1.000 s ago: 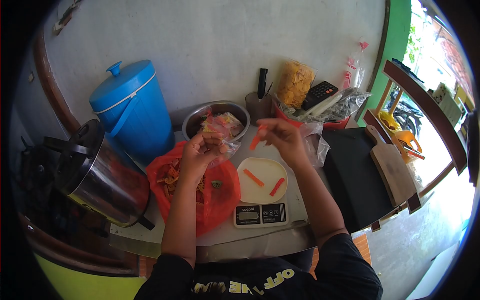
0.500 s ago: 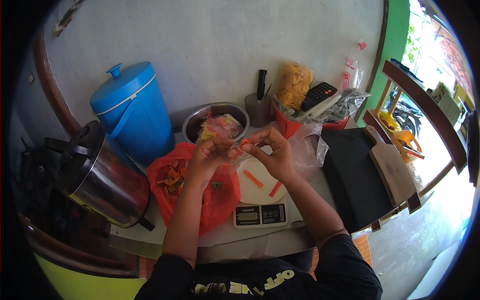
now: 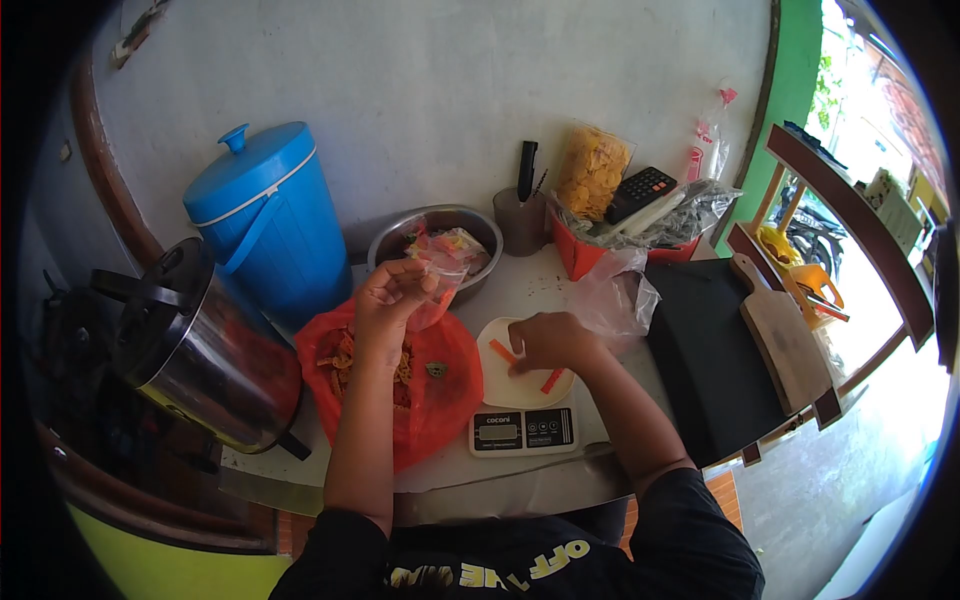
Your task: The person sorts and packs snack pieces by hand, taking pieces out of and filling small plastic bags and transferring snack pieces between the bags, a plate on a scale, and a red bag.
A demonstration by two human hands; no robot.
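My left hand (image 3: pixel 393 300) pinches the top of a small clear plastic bag (image 3: pixel 440 292), which hangs above a red plastic bag and has reddish-orange bits inside. My right hand (image 3: pixel 555 342) is over the cream plate of a kitchen scale (image 3: pixel 522 432), thumb and fingers apart around an orange crinkled strip (image 3: pixel 503 351); whether they touch it is unclear. A red crinkled strip (image 3: pixel 552 380) lies beside it on the plate, partly under my hand. The open red plastic bag (image 3: pixel 445 400) holds many orange and yellowish crinkled pieces (image 3: pixel 403 375).
Behind my hands stand a metal bowl (image 3: pixel 480 225) of small packets and a cup (image 3: pixel 520 225) with a black-handled tool. A red box (image 3: pixel 580 258) carries chips and a calculator. Left are a steel pot (image 3: pixel 215 350) and blue cooler (image 3: pixel 275 225); right, a cutting board (image 3: pixel 785 335).
My hands have separated. The left keeps the clear bag and has shifted slightly left; the right has come down from the bag to the scale's plate.
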